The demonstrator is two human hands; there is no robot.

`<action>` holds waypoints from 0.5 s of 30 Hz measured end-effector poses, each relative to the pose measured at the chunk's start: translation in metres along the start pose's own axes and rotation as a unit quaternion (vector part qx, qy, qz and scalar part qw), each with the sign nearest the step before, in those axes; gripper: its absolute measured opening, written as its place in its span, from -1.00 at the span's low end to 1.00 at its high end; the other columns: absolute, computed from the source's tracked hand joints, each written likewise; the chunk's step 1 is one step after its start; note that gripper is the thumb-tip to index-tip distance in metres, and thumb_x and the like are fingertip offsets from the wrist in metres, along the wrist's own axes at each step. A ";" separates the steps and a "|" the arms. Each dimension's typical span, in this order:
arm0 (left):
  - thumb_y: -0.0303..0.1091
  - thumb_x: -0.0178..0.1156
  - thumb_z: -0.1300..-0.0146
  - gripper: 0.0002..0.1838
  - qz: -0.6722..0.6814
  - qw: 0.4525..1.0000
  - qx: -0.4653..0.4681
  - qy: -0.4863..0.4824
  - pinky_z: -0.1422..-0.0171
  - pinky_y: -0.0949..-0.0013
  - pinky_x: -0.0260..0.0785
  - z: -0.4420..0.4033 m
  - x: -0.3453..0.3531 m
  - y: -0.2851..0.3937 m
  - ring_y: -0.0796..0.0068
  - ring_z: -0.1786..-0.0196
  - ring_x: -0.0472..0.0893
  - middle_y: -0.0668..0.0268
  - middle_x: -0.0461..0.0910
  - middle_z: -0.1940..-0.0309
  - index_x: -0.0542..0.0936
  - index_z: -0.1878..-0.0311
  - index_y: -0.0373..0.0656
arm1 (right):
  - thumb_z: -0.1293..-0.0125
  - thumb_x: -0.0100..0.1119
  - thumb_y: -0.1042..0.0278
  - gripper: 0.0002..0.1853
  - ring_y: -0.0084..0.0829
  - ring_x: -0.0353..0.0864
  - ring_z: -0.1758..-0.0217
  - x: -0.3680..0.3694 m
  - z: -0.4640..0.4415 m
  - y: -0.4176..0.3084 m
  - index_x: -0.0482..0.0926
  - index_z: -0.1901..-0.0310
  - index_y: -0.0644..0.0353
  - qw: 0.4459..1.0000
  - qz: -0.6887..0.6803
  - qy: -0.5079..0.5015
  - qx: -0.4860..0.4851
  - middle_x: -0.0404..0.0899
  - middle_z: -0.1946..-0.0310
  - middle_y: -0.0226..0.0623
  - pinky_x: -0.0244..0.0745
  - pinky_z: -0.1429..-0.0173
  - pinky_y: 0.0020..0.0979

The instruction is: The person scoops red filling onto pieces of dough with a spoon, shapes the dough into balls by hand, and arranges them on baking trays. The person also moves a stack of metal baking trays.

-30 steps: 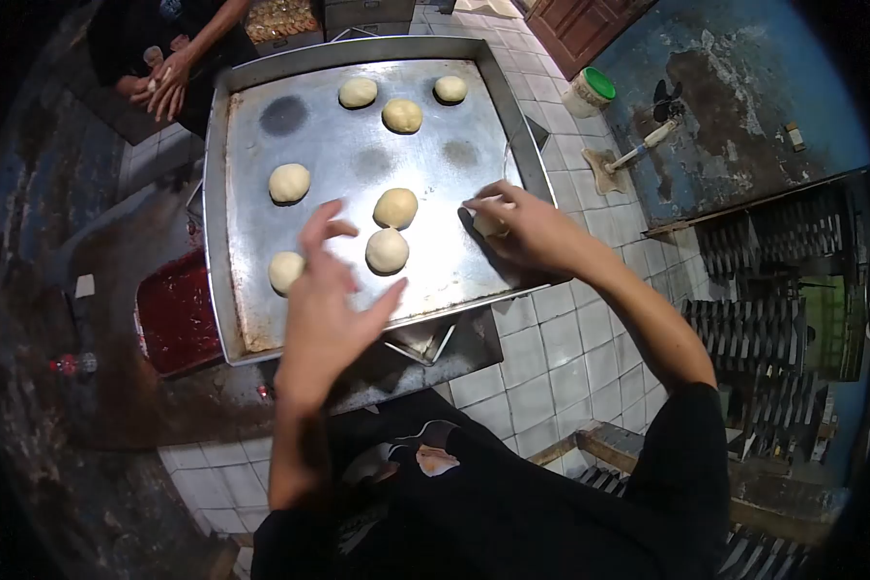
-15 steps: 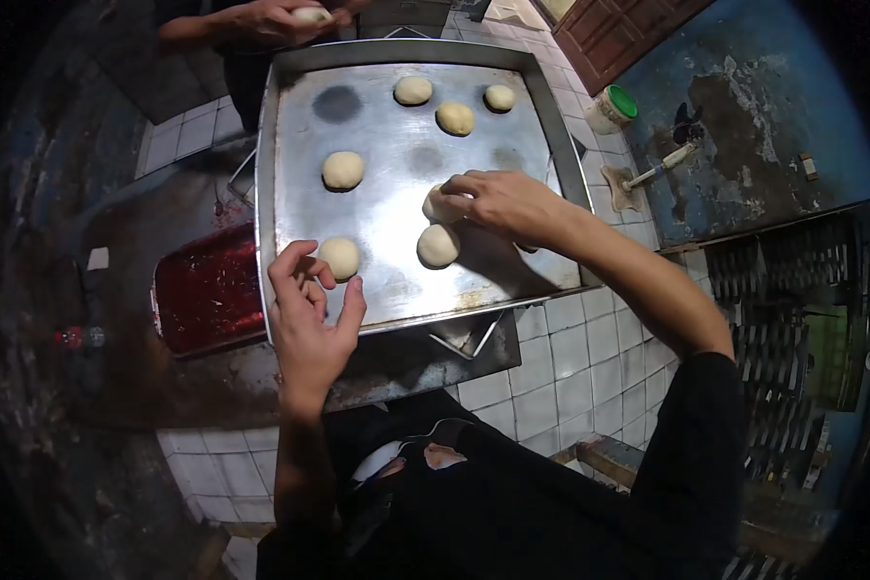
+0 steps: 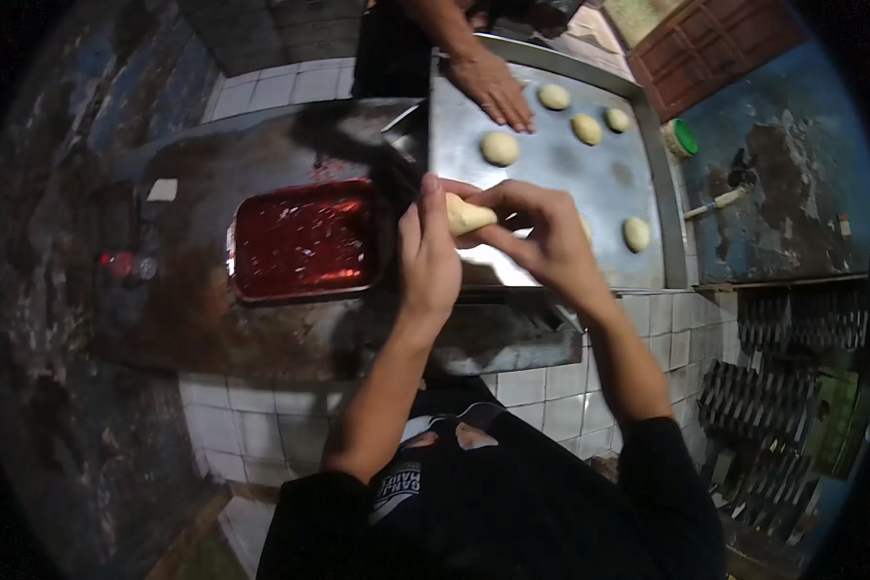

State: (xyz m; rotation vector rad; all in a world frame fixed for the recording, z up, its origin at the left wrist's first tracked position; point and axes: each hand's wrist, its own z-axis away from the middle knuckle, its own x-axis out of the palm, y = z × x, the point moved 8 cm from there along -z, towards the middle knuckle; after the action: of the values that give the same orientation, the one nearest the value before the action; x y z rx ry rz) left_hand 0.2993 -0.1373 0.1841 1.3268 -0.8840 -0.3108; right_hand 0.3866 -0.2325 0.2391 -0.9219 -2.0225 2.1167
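A soft, pale dough piece (image 3: 467, 215) is held between my two hands, over the near left side of a metal baking tray (image 3: 648, 261). My left hand (image 3: 429, 253) cups it from the left with the thumb upright. From the right, my right hand (image 3: 549, 232) pinches its tapered end between thumb and fingers. Several rounded dough balls sit apart on the tray, among them a dough ball (image 3: 500, 149) beyond my hands and another dough ball (image 3: 636, 234) at the right. My right hand partly hides one more.
A co-worker's hand (image 3: 493, 85) lies flat at the tray's far left. Left of the tray, a rectangular pan (image 3: 232, 253), glossy red inside, stands on the dark worktop (image 3: 188, 319). A green-lidded bucket (image 3: 683, 137) is beyond the tray's right side.
My hands have come together, now holding a dough piece lifted off the tray. The view has swung left. The co-worker's hand has come down onto the tray.
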 end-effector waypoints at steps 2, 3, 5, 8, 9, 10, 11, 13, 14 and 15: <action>0.10 -0.18 -0.71 -0.37 -0.024 0.993 0.038 0.110 0.15 0.36 0.44 -0.001 -0.041 0.014 0.51 0.29 0.55 0.29 0.57 0.39 0.57 0.24 -0.30 | -0.24 0.45 0.47 -0.63 -0.44 0.73 0.00 0.044 -0.003 -0.018 0.64 -0.06 0.42 0.999 -0.014 0.023 -0.045 0.73 0.11 -0.24 0.59 -0.20 -0.36; 0.10 -0.17 -0.70 -0.37 -0.029 0.985 0.064 0.161 0.21 0.34 0.41 -0.001 -0.062 0.019 0.50 0.32 0.52 0.30 0.54 0.41 0.55 0.26 -0.31 | -0.24 0.44 0.48 -0.62 -0.42 0.71 -0.02 0.061 -0.007 -0.026 0.63 -0.07 0.41 0.995 -0.034 0.023 -0.091 0.71 0.09 -0.23 0.58 -0.21 -0.36; 0.11 -0.16 -0.70 -0.36 0.023 0.970 0.091 0.223 0.23 0.31 0.38 0.002 -0.093 0.037 0.47 0.34 0.49 0.29 0.51 0.43 0.54 0.27 -0.33 | -0.26 0.43 0.45 -0.65 -0.49 0.65 -0.04 0.092 -0.015 -0.036 0.62 -0.03 0.38 0.991 -0.084 0.010 -0.108 0.66 0.05 -0.23 0.54 -0.17 -0.42; 0.14 -0.17 -0.69 -0.33 -0.037 0.979 0.113 0.165 0.18 0.35 0.37 0.004 -0.121 0.058 0.46 0.30 0.50 0.27 0.48 0.44 0.52 0.30 -0.34 | -0.33 0.44 0.38 -0.76 -0.66 0.57 0.19 0.133 -0.030 -0.038 0.61 0.14 0.33 0.975 -0.127 0.167 -0.071 0.68 0.27 -0.32 0.49 0.11 -0.53; 0.30 -0.25 -0.64 -0.24 -0.070 0.949 0.101 0.289 0.21 0.38 0.30 0.016 -0.130 0.061 0.55 0.26 0.47 0.30 0.44 0.41 0.45 0.33 -0.30 | -0.32 0.47 0.36 -0.77 -0.66 0.56 0.32 0.144 -0.037 -0.040 0.63 0.21 0.34 0.957 -0.141 0.237 -0.093 0.68 0.40 -0.37 0.47 0.21 -0.53; 0.38 -0.29 -0.60 -0.23 -0.008 0.985 0.094 0.144 0.16 0.42 0.28 0.006 -0.138 0.060 0.58 0.24 0.46 0.37 0.44 0.38 0.46 0.30 -0.21 | -0.34 0.47 0.36 -0.78 -0.67 0.55 0.33 0.152 -0.043 -0.041 0.63 0.25 0.34 0.956 -0.143 0.242 -0.089 0.69 0.41 -0.38 0.47 0.23 -0.54; 0.46 -0.34 -0.57 -0.22 0.056 0.995 0.088 -0.004 0.11 0.46 0.26 0.000 -0.142 0.066 0.61 0.22 0.44 0.45 0.44 0.35 0.48 0.28 -0.12 | -0.35 0.46 0.37 -0.78 -0.68 0.54 0.35 0.161 -0.051 -0.047 0.64 0.28 0.34 0.955 -0.147 0.244 -0.088 0.69 0.42 -0.39 0.46 0.25 -0.55; 0.38 -0.25 -0.59 -0.30 0.200 0.977 0.065 -0.042 0.10 0.51 0.27 0.007 -0.151 0.085 0.65 0.20 0.46 0.47 0.47 0.34 0.50 0.24 -0.11 | -0.45 0.37 0.38 -0.78 -0.73 0.52 0.38 0.178 -0.065 -0.053 0.66 0.34 0.31 0.931 -0.291 0.213 -0.058 0.67 0.43 -0.46 0.41 0.30 -0.60; 0.31 -0.08 -0.57 -0.40 0.152 0.986 0.040 -0.064 0.17 0.55 0.25 0.007 -0.161 0.090 0.71 0.26 0.43 0.50 0.46 0.34 0.49 0.21 -0.12 | -0.46 0.37 0.37 -0.76 -0.74 0.51 0.39 0.185 -0.071 -0.051 0.65 0.37 0.30 0.930 -0.313 0.185 -0.057 0.66 0.45 -0.48 0.39 0.32 -0.60; 0.23 0.09 -0.55 -0.48 0.105 0.991 0.015 -0.085 0.24 0.59 0.23 0.009 -0.173 0.092 0.78 0.31 0.40 0.53 0.45 0.35 0.47 0.17 -0.13 | -0.47 0.36 0.35 -0.73 -0.75 0.49 0.40 0.189 -0.074 -0.050 0.64 0.40 0.29 0.928 -0.334 0.156 -0.056 0.65 0.46 -0.49 0.36 0.34 -0.61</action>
State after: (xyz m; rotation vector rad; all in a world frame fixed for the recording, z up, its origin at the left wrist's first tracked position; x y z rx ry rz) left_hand 0.1552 -0.0056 0.2040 1.2342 -1.1670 -0.2497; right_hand 0.2488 -0.0760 0.2196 -0.4371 -1.9273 1.4091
